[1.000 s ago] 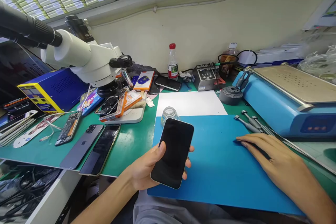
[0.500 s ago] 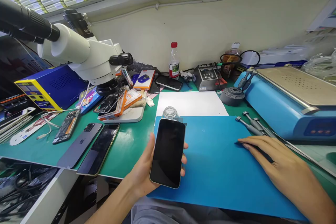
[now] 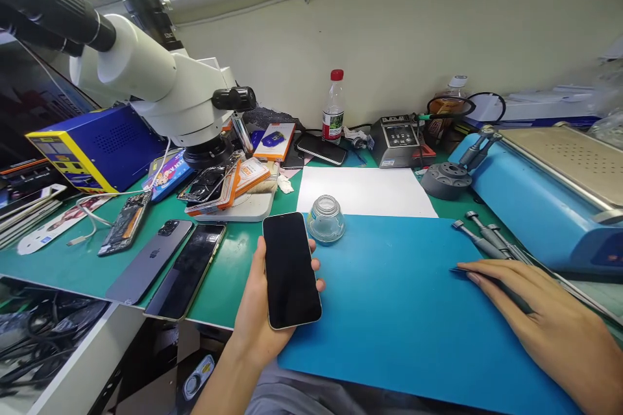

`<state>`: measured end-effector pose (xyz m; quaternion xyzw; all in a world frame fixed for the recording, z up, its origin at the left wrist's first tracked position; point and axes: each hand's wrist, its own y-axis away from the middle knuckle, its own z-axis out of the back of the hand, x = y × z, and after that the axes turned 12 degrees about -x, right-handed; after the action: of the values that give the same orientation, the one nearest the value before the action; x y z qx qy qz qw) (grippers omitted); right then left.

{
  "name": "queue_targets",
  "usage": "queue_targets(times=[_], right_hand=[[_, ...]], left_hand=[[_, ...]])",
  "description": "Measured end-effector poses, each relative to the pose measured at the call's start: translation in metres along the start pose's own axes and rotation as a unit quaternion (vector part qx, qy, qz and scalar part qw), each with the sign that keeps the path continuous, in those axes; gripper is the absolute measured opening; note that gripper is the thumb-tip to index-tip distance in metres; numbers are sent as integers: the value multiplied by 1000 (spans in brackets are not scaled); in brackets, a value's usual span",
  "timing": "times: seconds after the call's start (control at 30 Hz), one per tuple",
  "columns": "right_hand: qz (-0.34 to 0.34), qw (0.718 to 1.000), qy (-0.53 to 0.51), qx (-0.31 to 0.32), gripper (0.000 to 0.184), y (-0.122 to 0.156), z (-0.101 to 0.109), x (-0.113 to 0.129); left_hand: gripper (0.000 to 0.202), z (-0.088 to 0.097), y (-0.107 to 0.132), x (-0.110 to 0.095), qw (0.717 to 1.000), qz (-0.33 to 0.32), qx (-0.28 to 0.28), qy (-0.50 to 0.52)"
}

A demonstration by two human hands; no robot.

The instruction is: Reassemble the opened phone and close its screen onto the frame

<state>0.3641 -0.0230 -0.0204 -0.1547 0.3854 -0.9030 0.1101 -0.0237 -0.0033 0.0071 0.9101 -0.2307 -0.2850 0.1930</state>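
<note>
Looks like just the holding step rn: left grip (image 3: 263, 314)'s wrapped around a dark-screened smartphone (image 3: 292, 271) over the blue mat (image 3: 394, 318)'s left edge, right grip (image 3: 549, 311)'s pinching a thin dark tool (image 3: 512, 294), so any next move needs a steady hold.

Green desk (image 3: 236, 266). At the near edge are laid 1 blue mat (image 3: 389, 298) and, to its left, 1 grey phone (image 3: 150, 262), back up, and 1 dark phone (image 3: 187, 270), screen up. Beyond the mat, 1 white sheet (image 3: 365, 191) is spread. Toward the far edge is placed 1 black control box (image 3: 394, 142); toward the right edge, 1 light-blue machine (image 3: 525, 201).
</note>
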Motion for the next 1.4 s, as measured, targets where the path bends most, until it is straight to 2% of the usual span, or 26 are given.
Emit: queue_targets(times=[0.13, 0.27, 0.47, 0.57, 0.63, 0.7, 0.77, 0.87, 0.93, 1.13, 1.4], right_hand=[[-25, 1000, 7, 16, 46, 0, 1, 1], [-20, 1000, 13, 18, 50, -1, 1, 3], [-1, 1000, 12, 4, 42, -1, 6, 8], [-32, 999, 13, -8, 39, -7, 12, 31], [-110, 994, -17, 18, 35, -14, 10, 55], [-180, 980, -74, 50, 36, -21, 1, 80], [-200, 970, -122, 71, 40, -25, -14, 100], [-192, 970, -131, 73, 33, -25, -33, 114], [-176, 973, -132, 70, 30, -21, -37, 116], [-118, 981, -137, 70, 26, -15, -36, 113], [-85, 991, -99, 24, 21, -10, -39, 114]], left_hand=[[74, 0, 0, -1, 1000, 11, -1, -2], [79, 2, 0, 0, 997, 63, 29, -31], [81, 5, 0, 0, 992, 97, 59, -51], [82, 6, -3, 1, 990, 111, 67, -57], [83, 7, -5, 1, 989, 115, 69, -59], [83, 7, -6, 1, 989, 117, 69, -61], [83, 8, -6, 1, 988, 121, 69, -64], [82, 10, -5, 0, 987, 127, 69, -68], [82, 10, -4, 0, 987, 128, 70, -70], [82, 9, -4, -1, 986, 132, 70, -68], [84, 9, -5, -2, 986, 133, 73, -65]])
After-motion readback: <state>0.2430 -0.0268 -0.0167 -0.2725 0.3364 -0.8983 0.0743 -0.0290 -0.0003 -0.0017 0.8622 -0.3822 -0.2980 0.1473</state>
